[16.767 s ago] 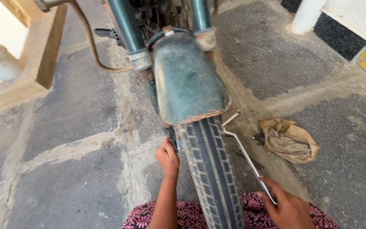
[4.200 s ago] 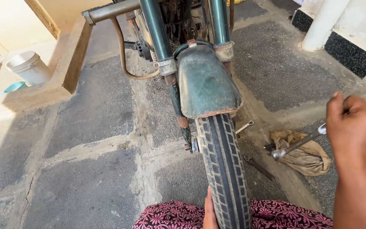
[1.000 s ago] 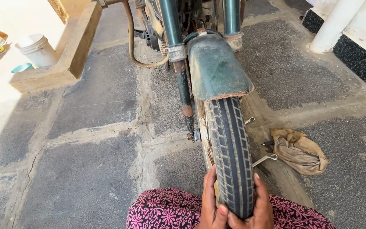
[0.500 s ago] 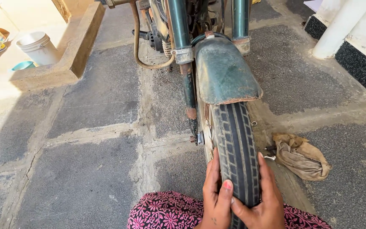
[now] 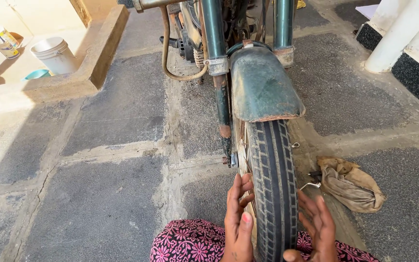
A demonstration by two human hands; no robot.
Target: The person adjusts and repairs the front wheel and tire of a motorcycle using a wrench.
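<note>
both hands (image 5: 238,221) (image 5: 316,228) have lifted off the tyre (image 5: 273,184), apparently open, holding nothing.

Head-worn view — downward, close over tyre (image 5: 273,184)

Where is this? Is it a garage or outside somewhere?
Probably an outdoor paved yard or porch beside a house, not a proper garage. The grey stone-slab floor lies partly in sunlight, a white plastic bucket stands past a low concrete kerb, and a white pillar rises nearby.
</note>
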